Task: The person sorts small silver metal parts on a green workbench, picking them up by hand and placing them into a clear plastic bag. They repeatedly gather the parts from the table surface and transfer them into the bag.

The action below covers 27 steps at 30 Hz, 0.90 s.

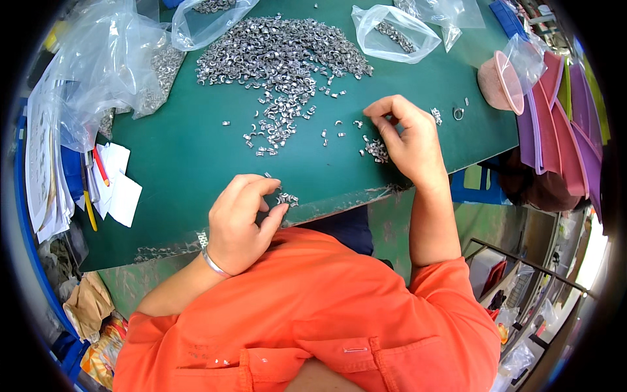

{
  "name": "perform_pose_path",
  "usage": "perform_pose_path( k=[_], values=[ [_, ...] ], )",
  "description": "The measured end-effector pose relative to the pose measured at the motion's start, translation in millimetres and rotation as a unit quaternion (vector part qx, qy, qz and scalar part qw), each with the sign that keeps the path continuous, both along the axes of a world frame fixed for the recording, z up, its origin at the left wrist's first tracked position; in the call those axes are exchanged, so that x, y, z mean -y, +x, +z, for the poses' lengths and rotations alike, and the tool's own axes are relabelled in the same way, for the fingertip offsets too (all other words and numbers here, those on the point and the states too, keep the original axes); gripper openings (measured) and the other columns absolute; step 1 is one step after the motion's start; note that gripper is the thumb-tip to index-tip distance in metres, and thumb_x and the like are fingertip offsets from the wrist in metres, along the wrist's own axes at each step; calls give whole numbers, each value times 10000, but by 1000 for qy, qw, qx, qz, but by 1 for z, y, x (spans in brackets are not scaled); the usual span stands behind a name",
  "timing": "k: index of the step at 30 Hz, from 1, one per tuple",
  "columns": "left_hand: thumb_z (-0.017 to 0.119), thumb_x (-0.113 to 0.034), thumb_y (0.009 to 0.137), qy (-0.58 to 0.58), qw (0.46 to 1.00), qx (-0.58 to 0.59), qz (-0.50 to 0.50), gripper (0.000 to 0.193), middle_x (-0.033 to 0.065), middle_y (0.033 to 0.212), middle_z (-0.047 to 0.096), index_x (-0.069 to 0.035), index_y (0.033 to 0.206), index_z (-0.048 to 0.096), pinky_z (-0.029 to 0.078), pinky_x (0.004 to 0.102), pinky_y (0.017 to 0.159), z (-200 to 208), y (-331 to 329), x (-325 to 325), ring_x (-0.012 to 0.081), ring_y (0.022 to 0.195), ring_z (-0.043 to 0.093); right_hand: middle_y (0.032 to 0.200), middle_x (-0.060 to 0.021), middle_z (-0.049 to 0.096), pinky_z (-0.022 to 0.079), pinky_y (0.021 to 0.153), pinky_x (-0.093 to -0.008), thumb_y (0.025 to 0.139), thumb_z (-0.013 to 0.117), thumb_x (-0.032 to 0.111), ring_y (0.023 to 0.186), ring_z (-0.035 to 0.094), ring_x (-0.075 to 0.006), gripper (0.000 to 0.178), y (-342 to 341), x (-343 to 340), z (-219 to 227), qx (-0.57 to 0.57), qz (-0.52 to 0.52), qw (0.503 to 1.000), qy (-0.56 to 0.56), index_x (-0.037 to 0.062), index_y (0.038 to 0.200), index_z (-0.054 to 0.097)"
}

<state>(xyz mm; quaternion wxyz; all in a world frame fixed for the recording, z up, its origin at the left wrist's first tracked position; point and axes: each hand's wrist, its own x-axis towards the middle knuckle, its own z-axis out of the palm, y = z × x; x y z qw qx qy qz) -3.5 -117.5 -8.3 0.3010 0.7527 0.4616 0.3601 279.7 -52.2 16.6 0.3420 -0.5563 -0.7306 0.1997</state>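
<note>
Looking over small, curved, silvery-grey metal pieces [281, 52] heaped loose on a flat dark-green tabletop [176, 150]. Likely light one by one, stiff, hard to crush, perhaps slippery on the smooth curved faces and apt to hook together in a heap. Best taken singly, with thumb and forefinger across the outer edges. Spread mostly ahead of both hands, thickest in the large heap, then thinning to a looser trail running down toward the left hand [241, 215]. At the left, bent forefinger and thumb parted, with a small cluster [288, 200] just beside the fingertips, near the table's front edge. At the right hand [411, 134], forefinger and thumb curled close; cannot tell whether pinched on a piece. Note a second cluster [377, 152] just below, and a shiny metal ring [458, 114] farther right. Hands set well apart, both clear of the large heap.
</note>
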Motion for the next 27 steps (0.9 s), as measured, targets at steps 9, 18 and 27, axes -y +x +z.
perform_pose_path(
  k=[9,18,27],
  values=[
    [834,66,707,0,1000,-3,-1,402,112,1001,664,-18,1062,665,506,279,630,0,0,0,156,675,579,837,-116,682,537,706,-354,805,696,-60,779,686,-259,133,3,7,4,18,-3,997,-76,4,896,623],
    [832,60,716,-4,1000,-6,-3,396,113,1013,665,-18,1064,662,506,277,636,1,0,0,153,676,577,860,-106,674,537,746,-392,800,703,-42,851,670,-301,128,-3,-2,-10,46,47,998,15,28,887,638],
    [825,61,725,0,1000,-7,-8,389,115,1005,664,-11,1072,663,507,279,635,1,-1,0,158,675,578,897,-90,682,539,788,-383,769,698,-81,884,658,-302,174,-11,-1,-6,13,189,982,5,29,889,638]
  ],
)
